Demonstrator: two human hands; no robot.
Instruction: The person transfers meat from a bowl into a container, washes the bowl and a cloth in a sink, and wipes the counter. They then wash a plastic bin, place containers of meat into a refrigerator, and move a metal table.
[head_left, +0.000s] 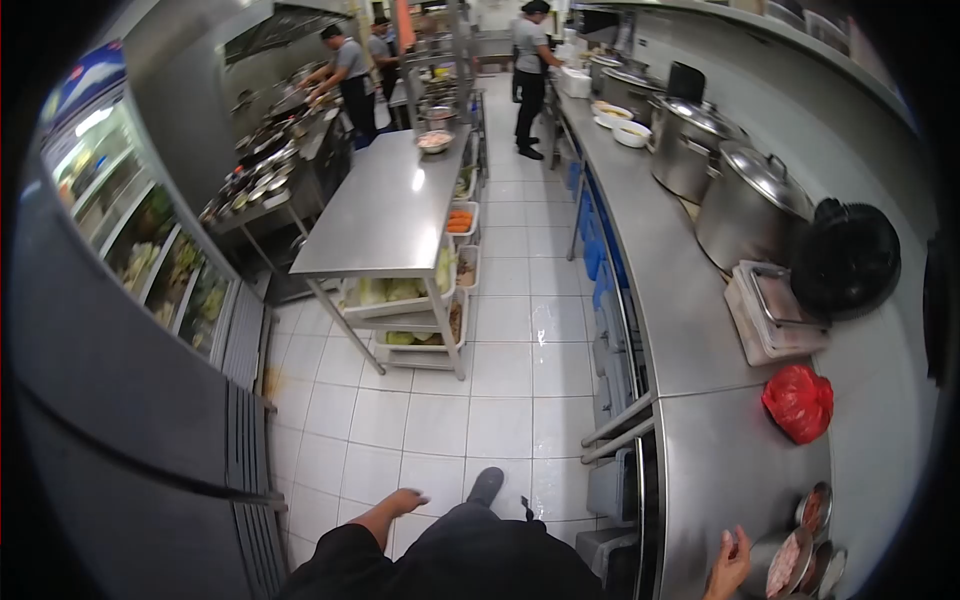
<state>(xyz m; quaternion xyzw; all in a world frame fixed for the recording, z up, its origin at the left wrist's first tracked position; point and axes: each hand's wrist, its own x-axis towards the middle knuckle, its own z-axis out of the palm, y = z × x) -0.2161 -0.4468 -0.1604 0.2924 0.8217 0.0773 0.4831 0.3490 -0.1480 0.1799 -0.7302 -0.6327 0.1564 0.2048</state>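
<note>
My left hand (405, 501) hangs over the tiled floor beside my leg, fingers loosely stretched and holding nothing that I can see. Over the edge of the right steel counter (690, 450) is my right hand (729, 565), its fingers apart and slightly bent, with nothing in them. Just right of it stands a metal container (785, 565) with pale pink, meat-like food. Behind that sits a smaller metal bowl (815, 508) with reddish contents. A red plastic bag (798, 403) lies farther along the counter.
Large lidded pots (750, 215), a black round object (846, 260) and stacked plastic boxes (770, 315) line the right counter. A steel table (385, 200) with vegetable trays below stands left of the tiled aisle (500, 390). A glass-door fridge (150, 230) is at left. Several people work farther back.
</note>
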